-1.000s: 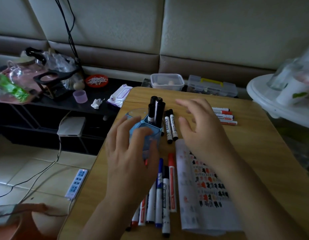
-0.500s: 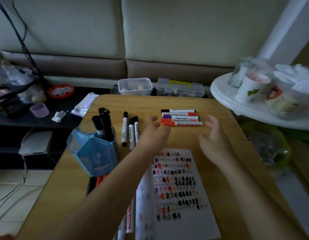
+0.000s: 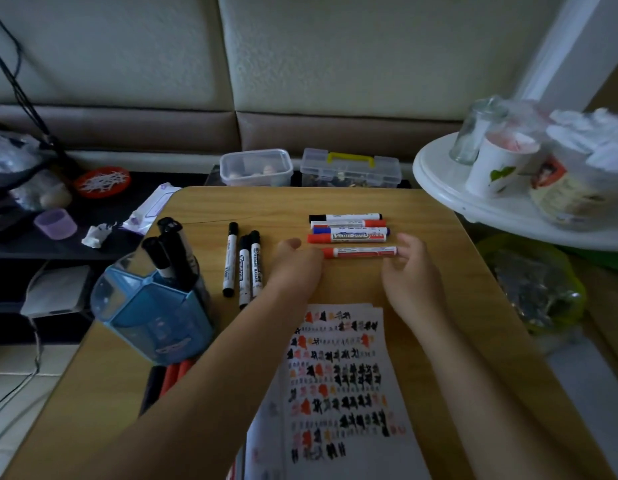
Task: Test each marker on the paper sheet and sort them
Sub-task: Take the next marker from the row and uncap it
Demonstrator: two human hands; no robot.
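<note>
Sorting step: both hands are at the nearest marker of the far row, so the judgement is that a marker is being taken from, or set into, that sorted row; which of the two cannot be told.
Paper sheet: the white paper sheet covered in rows of black and red test scribbles [image 3: 338, 386] lies nearest, flat on the wooden table [image 3: 449, 258], partly under both forearms.
Untested stock: red and dark markers [image 3: 169, 375] lie beside the sheet, poking out from under the translucent blue plastic pen holder [image 3: 151, 320], which holds several black-capped markers upright.
Left hand: the left hand [image 3: 297, 268] rests just beyond the sheet, fingers curled loosely; its fingertips sit at the red cap end of the red-capped white marker [image 3: 359, 252], though whether they pinch it cannot be told.
Right hand: the right hand [image 3: 409, 275] has its fingers spread apart, fingertips touching or just beside the marker's other end; no firm clamp shows.
Black group: three black-capped white markers [image 3: 243, 261] lie side by side left of the hands.
Colour row: four more markers in black, red and blue [image 3: 347, 227] lie parallel just beyond the red one.
Next move: likely a firm pinch on one end, then uncapping and a stroke on bare paper.
</note>
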